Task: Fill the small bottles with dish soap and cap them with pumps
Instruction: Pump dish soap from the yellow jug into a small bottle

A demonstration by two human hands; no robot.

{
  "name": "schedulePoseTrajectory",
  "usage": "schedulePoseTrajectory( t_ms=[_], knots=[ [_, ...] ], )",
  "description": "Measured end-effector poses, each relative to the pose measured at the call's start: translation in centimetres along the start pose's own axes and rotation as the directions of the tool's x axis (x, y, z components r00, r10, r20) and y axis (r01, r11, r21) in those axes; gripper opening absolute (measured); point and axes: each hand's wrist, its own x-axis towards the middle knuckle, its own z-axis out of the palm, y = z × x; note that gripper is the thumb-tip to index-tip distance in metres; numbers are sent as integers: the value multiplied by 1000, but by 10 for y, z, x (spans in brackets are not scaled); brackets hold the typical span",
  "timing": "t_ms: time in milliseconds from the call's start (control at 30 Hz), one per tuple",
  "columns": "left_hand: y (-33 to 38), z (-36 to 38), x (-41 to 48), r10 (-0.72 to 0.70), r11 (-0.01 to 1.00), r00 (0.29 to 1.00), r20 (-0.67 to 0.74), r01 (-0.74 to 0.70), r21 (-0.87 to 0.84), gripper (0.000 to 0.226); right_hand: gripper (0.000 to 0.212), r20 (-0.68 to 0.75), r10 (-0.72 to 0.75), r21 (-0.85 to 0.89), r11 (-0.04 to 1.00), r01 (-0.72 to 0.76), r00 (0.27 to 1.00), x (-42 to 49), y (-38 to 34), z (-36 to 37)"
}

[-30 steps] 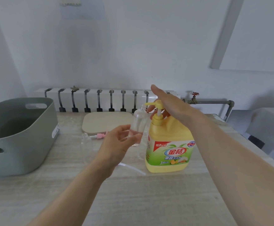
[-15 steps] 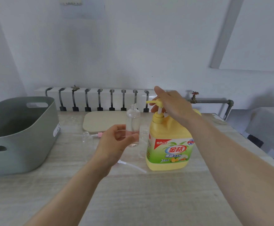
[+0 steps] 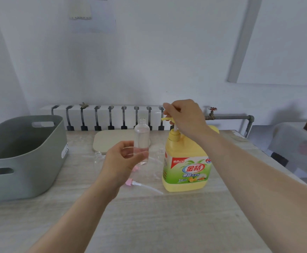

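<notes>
A clear bottle, uncapped and upright, was gripped by the left hand above the desk's middle; its contents could not be told. The jug's yellow pump was clasped by the right hand. A grey tub was set at the left edge.

Holding a small clear bottle upright at frame centre with the left hand, uncapped. Gripping with the right hand the yellow pump head of the big dish soap jug just right of centre, with the nozzle aimed toward the bottle's mouth yet apart from it. Lying on the table below the left hand: a pink pump with its tube. Standing at the left edge: a grey tub.
</notes>
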Motion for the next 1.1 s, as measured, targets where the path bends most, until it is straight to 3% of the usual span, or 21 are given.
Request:
schedulePoseTrajectory(
  t_ms=[133,233,333,433,600,767,933,1100],
  knots=[
    [-2,-7,-4,10,1000,1000,-15,-10,15,42,23,-88,-160,-212,967,139,983,-5,-12,1],
    [-7,-19,-8,27,999,999,-46,-25,38,41,15,-144,-397,-290,893,345,906,-14,-24,5],
    [-17,-35,-11,29,998,995,-94,-23,65,43,12,-142,-532,-261,834,487,835,-26,-41,16],
    [-28,-50,-17,18,996,993,-116,-8,86,54,14,4,-566,-171,812,558,825,-40,-54,39],
    [-47,-70,-30,3,993,990,-142,13,113,46,20,213,-449,12,889,457,868,-64,-56,83],
    [-71,-82,-36,-38,993,987,-159,55,106,44,20,335,-249,-27,961,274,908,-76,-36,113],
    [-95,-83,-38,-71,993,985,-157,85,84,42,27,540,3,-238,960,149,842,-88,-14,129],
    [-112,-80,-39,-100,993,984,-146,108,50,44,28,624,106,-343,927,149,774,-98,-5,140]
  ],
)
